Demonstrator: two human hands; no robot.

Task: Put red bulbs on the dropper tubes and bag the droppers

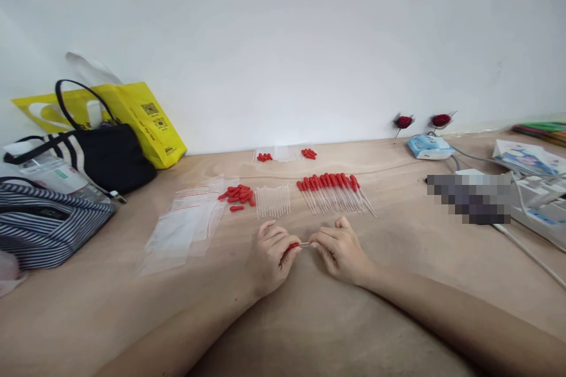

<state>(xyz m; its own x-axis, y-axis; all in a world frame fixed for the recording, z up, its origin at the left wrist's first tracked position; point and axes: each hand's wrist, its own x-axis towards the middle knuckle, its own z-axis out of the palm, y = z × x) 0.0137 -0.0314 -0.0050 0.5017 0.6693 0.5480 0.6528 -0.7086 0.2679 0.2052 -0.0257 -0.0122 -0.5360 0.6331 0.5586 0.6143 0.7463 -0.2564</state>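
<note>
My left hand (270, 256) pinches a red rubber bulb (292, 246) low over the wooden table (309, 318). My right hand (338, 249) pinches the other end of a clear glass dropper tube (305, 244) that meets the bulb between my fingertips. Just beyond my hands lie a pile of loose red bulbs (237, 194), a row of bare clear tubes (273, 200), and a row of finished droppers with red bulbs (333, 191).
Clear zip bags (183, 227) lie left of the bulbs. A black bag (112, 156), a yellow bag (145, 121) and a striped bag (46, 221) sit at far left. More bulbs (308, 153) by the wall. Tissue pack (428, 146), cables and boxes (537, 200) at right.
</note>
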